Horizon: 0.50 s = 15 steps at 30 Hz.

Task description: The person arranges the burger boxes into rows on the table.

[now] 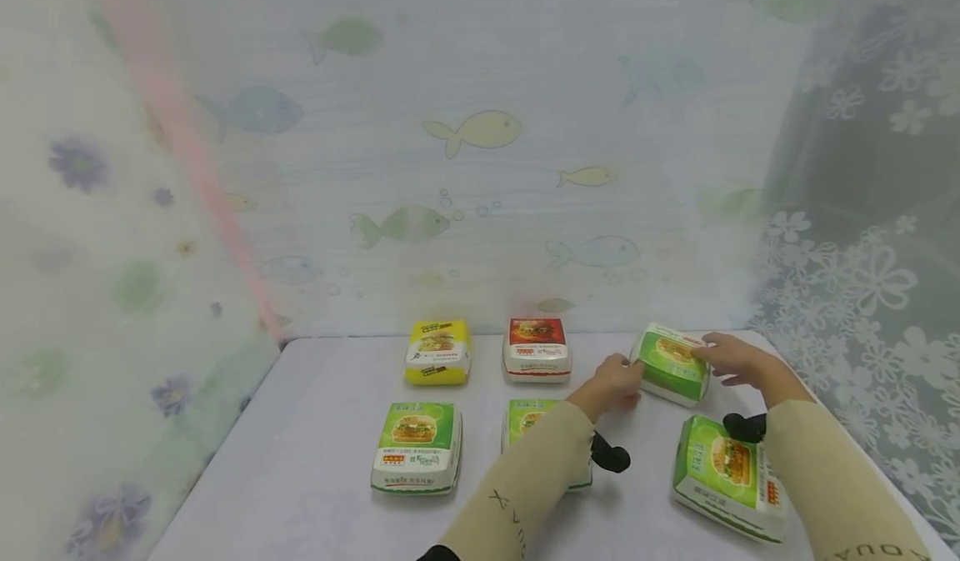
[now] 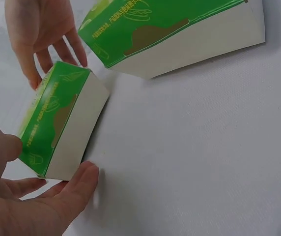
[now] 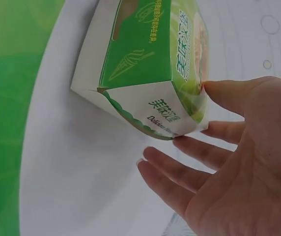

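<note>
At the back right of the table, a green and white paper burger box (image 1: pixel 670 361) sits turned at an angle between both hands. My left hand (image 1: pixel 617 382) grips its left end; in the left wrist view the thumb is at the top edge and the fingers (image 2: pixel 84 179) reach along the lower side. On the right end, my right hand (image 1: pixel 738 359) pinches a corner, thumb (image 3: pixel 224 93) on the printed lid and index finger against the side. Its other fingers are spread off the box. Whether the box touches the table is unclear.
Nearest the right forearm lies another green burger box (image 1: pixel 723 469), also askew. A green box (image 1: pixel 521 419) is partly covered by the left sleeve, and one more green box (image 1: pixel 416 444) stands left of it. Behind are a yellow box (image 1: pixel 437 353) and a red-topped box (image 1: pixel 537 351), before a fish-patterned curtain.
</note>
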Available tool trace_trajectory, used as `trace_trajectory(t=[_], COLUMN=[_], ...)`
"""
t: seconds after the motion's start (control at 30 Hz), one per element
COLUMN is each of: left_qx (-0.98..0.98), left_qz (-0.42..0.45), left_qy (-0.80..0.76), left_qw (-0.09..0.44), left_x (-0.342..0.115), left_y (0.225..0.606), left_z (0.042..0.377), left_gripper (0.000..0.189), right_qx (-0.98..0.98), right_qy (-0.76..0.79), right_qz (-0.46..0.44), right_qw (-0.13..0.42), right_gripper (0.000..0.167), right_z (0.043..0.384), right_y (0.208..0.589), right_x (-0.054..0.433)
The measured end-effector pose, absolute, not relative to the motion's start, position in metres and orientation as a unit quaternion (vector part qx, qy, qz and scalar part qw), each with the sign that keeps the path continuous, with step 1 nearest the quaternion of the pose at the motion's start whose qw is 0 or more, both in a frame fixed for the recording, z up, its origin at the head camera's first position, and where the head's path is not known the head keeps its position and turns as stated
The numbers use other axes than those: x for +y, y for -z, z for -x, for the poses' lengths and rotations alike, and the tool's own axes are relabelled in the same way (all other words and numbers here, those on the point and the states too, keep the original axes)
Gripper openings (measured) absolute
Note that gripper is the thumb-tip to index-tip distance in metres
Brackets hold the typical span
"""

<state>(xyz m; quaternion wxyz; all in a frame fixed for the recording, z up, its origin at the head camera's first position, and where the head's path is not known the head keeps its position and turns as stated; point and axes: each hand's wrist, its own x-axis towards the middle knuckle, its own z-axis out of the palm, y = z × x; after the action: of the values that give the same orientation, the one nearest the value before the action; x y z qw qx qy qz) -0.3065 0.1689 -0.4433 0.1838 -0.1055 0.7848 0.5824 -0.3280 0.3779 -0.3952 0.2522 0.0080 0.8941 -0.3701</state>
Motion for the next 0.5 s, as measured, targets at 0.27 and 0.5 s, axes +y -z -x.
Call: trace_trajectory(t=[0.27, 0.5], left_qx=[0.803, 0.809], left_qz=[0.1, 0.106], left_qy=[-0.562, -0.554], left_qw=[0.172, 0.163], left_x=[0.1718, 0.1728], left_y=[0.4466, 0.4474], left_z=[0.307, 0.3083], left_gripper=[0.046, 0.044], right_qx=[0.9, 0.904], right_qy=[0.361, 0.354], right_qz=[-0.016, -0.018], right_qw=[0.243, 0.24], right_gripper=[0.076, 0.072], right_z=[0.3303, 0.3282], right_y=[0.3978, 0.3963], right_x=[0.3761, 0.3747])
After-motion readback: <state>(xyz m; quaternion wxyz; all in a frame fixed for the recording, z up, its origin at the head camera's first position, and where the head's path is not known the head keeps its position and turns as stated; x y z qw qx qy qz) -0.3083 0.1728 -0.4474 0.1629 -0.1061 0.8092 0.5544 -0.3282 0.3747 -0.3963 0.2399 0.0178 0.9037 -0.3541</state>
